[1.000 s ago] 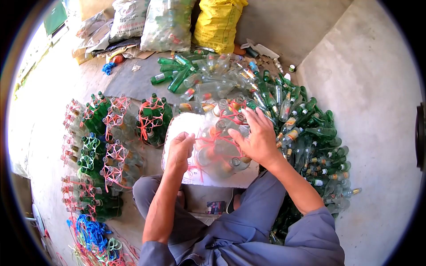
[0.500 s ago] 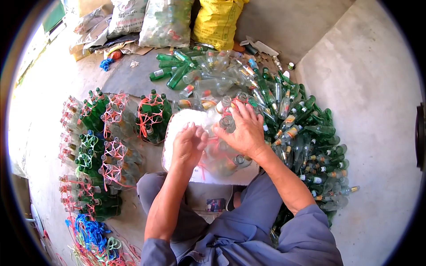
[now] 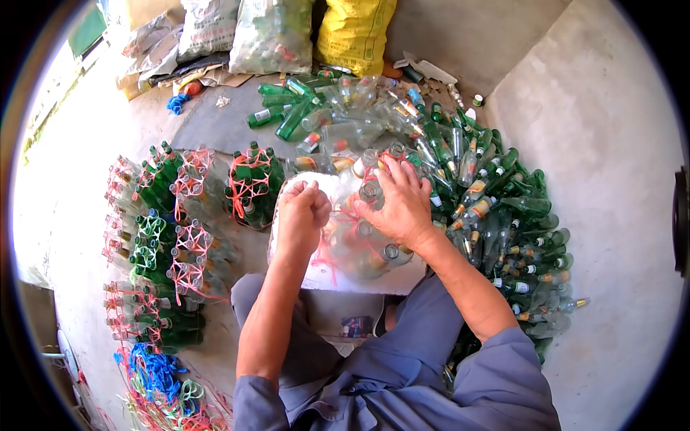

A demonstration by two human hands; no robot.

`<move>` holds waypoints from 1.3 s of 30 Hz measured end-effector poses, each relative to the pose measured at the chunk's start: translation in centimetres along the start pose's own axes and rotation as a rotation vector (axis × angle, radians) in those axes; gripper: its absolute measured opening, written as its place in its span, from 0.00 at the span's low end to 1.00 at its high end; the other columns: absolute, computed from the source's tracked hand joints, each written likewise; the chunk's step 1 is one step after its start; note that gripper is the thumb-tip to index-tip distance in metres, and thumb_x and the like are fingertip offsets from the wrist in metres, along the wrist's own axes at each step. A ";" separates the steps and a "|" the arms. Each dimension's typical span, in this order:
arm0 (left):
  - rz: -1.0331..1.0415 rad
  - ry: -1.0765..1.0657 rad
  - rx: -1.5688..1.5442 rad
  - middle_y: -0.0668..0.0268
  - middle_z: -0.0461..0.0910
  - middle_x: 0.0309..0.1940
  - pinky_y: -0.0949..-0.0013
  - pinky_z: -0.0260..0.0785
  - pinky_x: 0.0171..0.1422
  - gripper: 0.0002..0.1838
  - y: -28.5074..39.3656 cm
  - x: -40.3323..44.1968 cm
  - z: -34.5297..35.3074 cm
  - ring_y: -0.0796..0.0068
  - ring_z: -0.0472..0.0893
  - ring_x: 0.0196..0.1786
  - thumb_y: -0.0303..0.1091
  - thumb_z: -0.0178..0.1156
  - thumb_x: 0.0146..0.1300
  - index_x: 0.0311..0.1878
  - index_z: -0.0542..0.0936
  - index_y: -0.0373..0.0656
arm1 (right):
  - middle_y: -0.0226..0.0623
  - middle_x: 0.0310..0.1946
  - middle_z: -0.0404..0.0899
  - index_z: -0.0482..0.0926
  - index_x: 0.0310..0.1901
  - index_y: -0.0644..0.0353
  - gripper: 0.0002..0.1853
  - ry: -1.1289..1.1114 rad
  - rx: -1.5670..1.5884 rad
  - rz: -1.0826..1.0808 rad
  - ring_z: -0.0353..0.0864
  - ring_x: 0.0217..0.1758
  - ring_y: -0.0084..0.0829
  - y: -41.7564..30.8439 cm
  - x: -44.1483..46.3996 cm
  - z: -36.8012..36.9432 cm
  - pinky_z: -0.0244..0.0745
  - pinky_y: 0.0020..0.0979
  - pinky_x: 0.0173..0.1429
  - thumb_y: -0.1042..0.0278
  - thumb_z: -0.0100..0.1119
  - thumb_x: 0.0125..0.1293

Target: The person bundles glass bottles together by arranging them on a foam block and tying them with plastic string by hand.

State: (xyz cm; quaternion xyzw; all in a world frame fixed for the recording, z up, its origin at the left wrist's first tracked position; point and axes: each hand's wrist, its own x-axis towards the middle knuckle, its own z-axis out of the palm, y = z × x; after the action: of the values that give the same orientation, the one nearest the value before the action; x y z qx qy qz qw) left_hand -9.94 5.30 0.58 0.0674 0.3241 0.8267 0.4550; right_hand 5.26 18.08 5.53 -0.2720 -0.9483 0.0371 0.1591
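Observation:
My left hand [image 3: 303, 208] is closed in a fist over the left side of a white board [image 3: 305, 276]; whatever it may hold is hidden by the fingers. Beside it, on the board, stands a cluster of clear glass bottles [image 3: 370, 192] with pink plastic string [image 3: 348, 226] running around and among them. My right hand [image 3: 404, 205] lies over the far right of this cluster, its fingers spread and touching the bottle tops and string. Part of the cluster is covered by that hand.
Bundles of bottles tied with string [image 3: 194, 248] stand at the left. Loose green and clear bottles [image 3: 496, 215] lie heaped from the far side round to the right. A tangle of coloured string [image 3: 154, 377] is at the lower left. Full sacks [image 3: 273, 36] stand at the back.
My left hand has curled from a looser grip into a tighter fist and moved slightly up. The right hand stays on the bottle tops. The whole view has shifted slightly.

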 end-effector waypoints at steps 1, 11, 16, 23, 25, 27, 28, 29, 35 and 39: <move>0.014 -0.025 0.029 0.71 0.69 0.24 0.80 0.51 0.21 0.10 0.0 0.0 -0.3 0.81 0.66 0.23 0.31 0.56 0.76 0.35 0.71 0.47 | 0.46 0.75 0.62 0.78 0.59 0.62 0.37 -0.011 -0.002 0.007 0.59 0.76 0.56 0.0 0.0 0.0 0.54 0.67 0.70 0.39 0.70 0.57; 0.476 0.078 1.078 0.69 0.79 0.22 0.77 0.53 0.26 0.18 2.8 -2.2 1.7 0.87 0.67 0.22 0.36 0.57 0.75 0.25 0.73 0.44 | 0.47 0.75 0.62 0.79 0.61 0.63 0.38 -0.014 0.069 0.049 0.59 0.78 0.56 -0.1 -0.2 -0.3 0.51 0.72 0.71 0.39 0.69 0.58; 0.235 0.046 0.873 0.75 0.68 0.17 0.77 0.49 0.23 0.17 3.3 -3.8 3.9 0.88 0.60 0.19 0.38 0.56 0.76 0.27 0.73 0.44 | 0.45 0.75 0.62 0.79 0.62 0.62 0.38 -0.052 0.087 0.086 0.58 0.78 0.55 -0.3 -0.2 -0.8 0.51 0.72 0.72 0.39 0.68 0.59; 0.091 -0.015 0.785 0.79 0.65 0.17 0.78 0.46 0.19 0.16 1.9 -4.6 8.6 0.89 0.58 0.16 0.37 0.56 0.77 0.29 0.75 0.43 | 0.45 0.77 0.61 0.78 0.65 0.59 0.40 -0.051 0.088 0.113 0.56 0.80 0.54 0.2 -0.1 -0.2 0.47 0.69 0.74 0.36 0.65 0.58; 0.139 -0.055 1.113 0.77 0.69 0.19 0.76 0.52 0.24 0.16 0.9 -4.6 8.5 0.90 0.61 0.21 0.36 0.58 0.75 0.30 0.77 0.39 | 0.44 0.75 0.63 0.81 0.61 0.58 0.35 0.018 0.082 0.099 0.57 0.79 0.54 0.3 -0.2 0.5 0.49 0.71 0.73 0.40 0.68 0.60; 0.271 -0.162 1.188 0.76 0.69 0.20 0.73 0.57 0.28 0.16 -0.4 -6.0 8.8 0.88 0.63 0.26 0.36 0.59 0.74 0.29 0.77 0.36 | 0.43 0.75 0.63 0.81 0.62 0.57 0.35 0.023 0.066 0.087 0.57 0.79 0.54 0.7 -0.2 1.1 0.49 0.70 0.73 0.40 0.68 0.59; 0.231 -0.182 1.294 0.56 0.78 0.21 0.63 0.71 0.37 0.15 -0.5 -6.8 9.0 0.72 0.77 0.28 0.37 0.58 0.68 0.32 0.80 0.33 | 0.43 0.75 0.63 0.81 0.62 0.56 0.35 0.025 0.059 0.082 0.57 0.79 0.54 0.7 -0.2 1.1 0.49 0.70 0.73 0.40 0.69 0.58; 0.208 -0.185 1.336 0.53 0.78 0.23 0.59 0.71 0.36 0.13 -1.3 -7.5 8.6 0.62 0.79 0.27 0.34 0.58 0.68 0.31 0.78 0.34 | 0.42 0.75 0.63 0.80 0.63 0.56 0.36 0.005 0.063 0.095 0.58 0.79 0.53 0.8 -0.3 1.0 0.50 0.67 0.73 0.39 0.68 0.58; 0.566 -0.305 1.456 0.65 0.74 0.19 0.66 0.67 0.31 0.12 -4.8 -9.8 4.8 0.81 0.71 0.25 0.33 0.59 0.73 0.34 0.79 0.34 | 0.39 0.74 0.65 0.80 0.63 0.56 0.38 0.013 0.080 0.104 0.61 0.77 0.48 0.6 -0.3 0.4 0.53 0.59 0.71 0.38 0.69 0.55; 0.478 -0.191 1.209 0.72 0.72 0.19 0.70 0.65 0.29 0.13 -6.3 -10.6 2.6 0.85 0.69 0.25 0.33 0.59 0.74 0.33 0.77 0.35 | 0.38 0.73 0.66 0.81 0.62 0.56 0.39 0.020 0.088 0.102 0.62 0.76 0.46 0.7 -0.3 0.3 0.53 0.58 0.71 0.37 0.70 0.55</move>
State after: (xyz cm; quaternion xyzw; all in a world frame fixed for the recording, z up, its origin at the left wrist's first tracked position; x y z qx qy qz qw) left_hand 1.70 0.46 0.79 0.4543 0.6658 0.5677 0.1675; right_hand 5.76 18.46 5.02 -0.3128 -0.9292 0.0839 0.1781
